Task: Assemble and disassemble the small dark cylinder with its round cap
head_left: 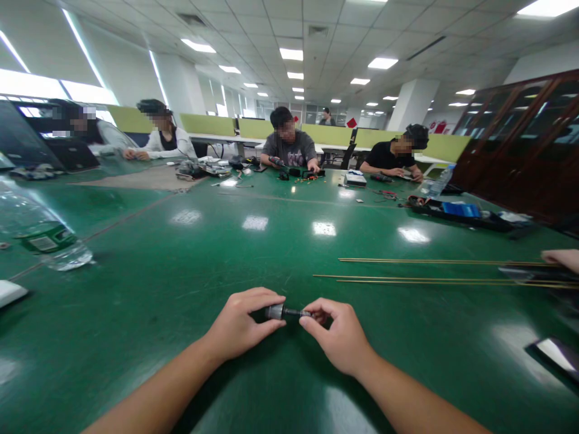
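Low over the green tabletop (253,253), near its front edge, my two hands meet on a small metal part. My left hand (242,322) grips a dark grey cylinder that looks like a drill chuck (275,311), thumb below and fingers above. A thin dark shaft (292,312) sticks out of the chuck to the right, roughly level. Its far end is pinched between the thumb and fingers of my right hand (337,331). My right fingers partly cover that end, so its tip cannot be made out.
Thin brass-coloured rods (407,279) lie to the right, by another person's hand (563,258). A phone-like dark device (554,355) sits front right, a water bottle (49,241) at left. A long black tray (452,214) holds parts. Several people work across the table.
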Tool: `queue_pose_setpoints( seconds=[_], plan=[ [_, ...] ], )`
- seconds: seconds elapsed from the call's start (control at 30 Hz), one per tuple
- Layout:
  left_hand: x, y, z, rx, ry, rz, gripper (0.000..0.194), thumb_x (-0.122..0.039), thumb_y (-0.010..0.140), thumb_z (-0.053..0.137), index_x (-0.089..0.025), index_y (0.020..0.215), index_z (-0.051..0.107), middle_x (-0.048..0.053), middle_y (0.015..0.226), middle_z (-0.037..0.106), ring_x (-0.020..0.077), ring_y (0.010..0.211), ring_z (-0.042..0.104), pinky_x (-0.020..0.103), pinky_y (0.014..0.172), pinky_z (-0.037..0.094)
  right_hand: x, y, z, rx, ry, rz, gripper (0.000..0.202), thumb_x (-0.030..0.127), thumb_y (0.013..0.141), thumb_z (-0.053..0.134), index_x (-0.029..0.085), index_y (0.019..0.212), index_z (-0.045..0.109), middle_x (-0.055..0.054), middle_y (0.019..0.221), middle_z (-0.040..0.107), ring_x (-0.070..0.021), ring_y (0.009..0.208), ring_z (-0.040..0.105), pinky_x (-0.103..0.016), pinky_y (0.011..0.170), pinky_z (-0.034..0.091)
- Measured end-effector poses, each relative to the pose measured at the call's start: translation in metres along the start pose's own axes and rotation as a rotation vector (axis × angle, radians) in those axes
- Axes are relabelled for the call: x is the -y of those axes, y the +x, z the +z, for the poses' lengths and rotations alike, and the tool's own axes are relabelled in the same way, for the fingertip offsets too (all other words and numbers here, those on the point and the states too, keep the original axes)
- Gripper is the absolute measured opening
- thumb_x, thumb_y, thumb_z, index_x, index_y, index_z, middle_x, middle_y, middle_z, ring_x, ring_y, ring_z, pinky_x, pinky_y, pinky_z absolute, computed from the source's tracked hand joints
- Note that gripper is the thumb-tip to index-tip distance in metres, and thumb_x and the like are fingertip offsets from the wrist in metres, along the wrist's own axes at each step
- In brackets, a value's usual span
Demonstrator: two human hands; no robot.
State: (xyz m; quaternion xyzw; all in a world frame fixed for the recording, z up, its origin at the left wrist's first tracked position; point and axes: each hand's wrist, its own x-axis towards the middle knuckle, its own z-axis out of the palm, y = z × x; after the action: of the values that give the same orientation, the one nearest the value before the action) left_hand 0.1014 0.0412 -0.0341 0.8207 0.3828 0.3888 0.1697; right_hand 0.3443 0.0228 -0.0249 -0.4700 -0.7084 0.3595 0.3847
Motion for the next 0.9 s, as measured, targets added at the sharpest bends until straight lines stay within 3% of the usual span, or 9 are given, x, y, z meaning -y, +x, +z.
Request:
queue_pose_setpoints(
  seconds=[0.9],
  plan=[
    [0.0025,-0.0018,-0.0026,-0.011,0.030,0.001,0.035,-0.029,0.080,0.077,-0.025,0.114,0.072,0.007,0.108,0.073,0.0202,0.099,0.069,0.033,0.090,0.057,0.0016,0.0002,-0.0007,-0.007,0.000,-0.004,0.009,0.025,0.086,0.067,0.019,0.088,0.074,-0.001,0.074,0.070,-0.0162,0.068,0.062,-0.026,0.065,0.045]
  ],
)
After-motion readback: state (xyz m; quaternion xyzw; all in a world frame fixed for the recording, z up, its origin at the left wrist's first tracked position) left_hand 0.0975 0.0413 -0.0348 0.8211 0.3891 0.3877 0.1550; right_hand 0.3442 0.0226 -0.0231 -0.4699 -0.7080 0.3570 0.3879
